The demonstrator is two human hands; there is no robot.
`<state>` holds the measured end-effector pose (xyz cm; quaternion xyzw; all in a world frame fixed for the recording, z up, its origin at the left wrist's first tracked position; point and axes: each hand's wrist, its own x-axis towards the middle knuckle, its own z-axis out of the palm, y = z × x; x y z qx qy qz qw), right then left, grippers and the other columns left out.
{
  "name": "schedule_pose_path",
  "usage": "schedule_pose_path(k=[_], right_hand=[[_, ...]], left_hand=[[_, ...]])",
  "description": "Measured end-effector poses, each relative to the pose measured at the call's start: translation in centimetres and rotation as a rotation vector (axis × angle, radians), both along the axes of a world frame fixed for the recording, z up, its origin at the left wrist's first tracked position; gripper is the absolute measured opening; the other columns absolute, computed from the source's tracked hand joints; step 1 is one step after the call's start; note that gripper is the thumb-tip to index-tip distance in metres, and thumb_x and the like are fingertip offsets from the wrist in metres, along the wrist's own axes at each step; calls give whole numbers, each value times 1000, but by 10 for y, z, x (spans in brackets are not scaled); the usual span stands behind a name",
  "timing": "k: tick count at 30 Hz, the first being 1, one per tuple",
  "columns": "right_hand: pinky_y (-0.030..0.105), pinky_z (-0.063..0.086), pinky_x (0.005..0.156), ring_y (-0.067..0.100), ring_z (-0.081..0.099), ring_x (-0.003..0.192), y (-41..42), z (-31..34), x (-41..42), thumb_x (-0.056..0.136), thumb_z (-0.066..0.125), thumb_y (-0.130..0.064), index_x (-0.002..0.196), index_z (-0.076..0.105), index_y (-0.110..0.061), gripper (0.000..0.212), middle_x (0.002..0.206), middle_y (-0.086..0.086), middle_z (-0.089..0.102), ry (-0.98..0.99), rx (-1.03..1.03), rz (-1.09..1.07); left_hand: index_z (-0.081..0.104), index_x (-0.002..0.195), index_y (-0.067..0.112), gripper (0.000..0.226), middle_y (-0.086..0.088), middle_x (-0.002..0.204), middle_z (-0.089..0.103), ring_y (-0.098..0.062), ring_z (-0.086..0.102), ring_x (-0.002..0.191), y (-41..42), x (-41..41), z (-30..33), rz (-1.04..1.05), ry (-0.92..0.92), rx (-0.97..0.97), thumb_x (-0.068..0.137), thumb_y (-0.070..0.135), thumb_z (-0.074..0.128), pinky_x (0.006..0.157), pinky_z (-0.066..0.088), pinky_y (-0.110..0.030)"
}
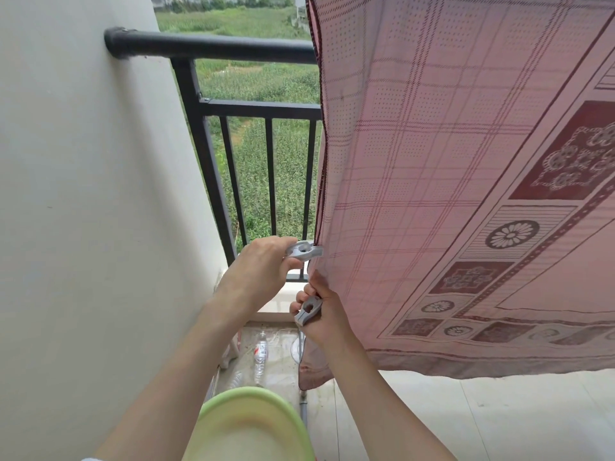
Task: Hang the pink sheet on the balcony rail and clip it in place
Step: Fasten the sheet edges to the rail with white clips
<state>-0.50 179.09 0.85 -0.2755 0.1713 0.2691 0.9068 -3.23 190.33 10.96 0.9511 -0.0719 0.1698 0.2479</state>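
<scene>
Pink sheet (449, 161) already draped over the black balcony rail (213, 48), right of the wall; my left hand (263, 271) grips a grey clip (304, 250) at its left edge; my right hand (319, 311) pinches that edge, holding a spare clip (307, 310); clipping unfinished.

The sheet (466, 161) hangs over the rail (213, 48), covering its right part; the wall (83, 194) adjoins the rail's left end. My left hand (263, 271) holds a clip (304, 250) against the sheet's left edge, in front of the bars (270, 174). My right hand (319, 311), just below, grips that edge and a second clip (307, 310). A bottle (261, 357) lies on the floor (482, 417) beneath both hands. A basin (249, 424) sits nearest me, before the bottle.
</scene>
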Motion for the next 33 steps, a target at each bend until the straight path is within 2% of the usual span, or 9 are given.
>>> schedule_pose_path(k=[5, 10, 13, 16, 21, 24, 27, 30, 33], right_hand=[[19, 33, 44, 5, 42, 38, 7, 2, -2, 94, 49, -25, 70, 46, -20, 25, 43, -7, 42, 8, 6, -8], [18, 31, 43, 5, 41, 37, 8, 3, -3, 94, 49, -25, 71, 46, -20, 24, 42, -7, 42, 19, -9, -17], [18, 31, 44, 5, 41, 37, 8, 4, -3, 94, 49, -24, 71, 46, -21, 24, 42, -7, 41, 22, -24, -13], [18, 31, 43, 5, 40, 36, 8, 5, -4, 94, 50, -24, 69, 47, -21, 25, 42, -7, 40, 20, -30, -12], [19, 30, 45, 5, 40, 37, 8, 7, -5, 94, 51, -23, 70, 48, -21, 25, 42, -7, 40, 24, -43, -12], [20, 30, 46, 5, 41, 38, 6, 8, -6, 93, 52, -24, 71, 50, -21, 23, 43, -7, 41, 24, -54, -6], [18, 33, 43, 6, 41, 38, 1, 10, -6, 92, 54, -23, 72, 53, -21, 20, 43, -7, 42, 11, -60, 11], [19, 34, 43, 7, 40, 38, -4, 6, -7, 87, 59, -25, 70, 55, -20, 18, 44, -7, 43, 4, -55, 44], [20, 37, 43, 7, 42, 39, -13, -10, -15, 86, 58, -28, 75, 54, -17, 16, 45, -7, 45, -1, -65, 112]], left_hand=[[64, 105, 9, 22, -9, 88, 66, -26, 58, 84, 4, -2, 5, 28, 11, 35, 85, 20, 63, 71, 39, -31], [64, 107, 10, 23, -9, 90, 66, -25, 57, 85, -1, -4, 9, 45, 32, 26, 86, 20, 62, 74, 42, -34], [64, 92, 6, 14, -6, 75, 63, -26, 52, 70, -2, -4, 12, 27, 36, 38, 88, 19, 60, 64, 39, -33], [61, 84, 3, 17, -6, 64, 58, -23, 44, 60, -3, -4, 15, 23, 26, 86, 89, 19, 58, 59, 35, -32], [63, 97, 2, 20, -12, 80, 67, -29, 57, 75, -6, 0, 18, 49, -9, 116, 90, 20, 58, 68, 45, -38], [60, 107, 4, 27, -12, 94, 65, -27, 54, 89, -5, 3, 13, 56, 2, 109, 89, 24, 58, 77, 43, -37], [57, 120, 10, 36, -9, 102, 65, -24, 53, 93, -1, 4, 6, 34, 19, 88, 89, 29, 58, 81, 42, -34], [50, 129, 15, 50, -2, 108, 64, -14, 55, 85, 5, 6, -3, 13, -17, -43, 84, 30, 63, 78, 43, -26], [29, 141, 23, 81, 20, 109, 51, 3, 55, 86, 8, 6, -22, -9, 105, -435, 74, 33, 71, 70, 42, -14]])
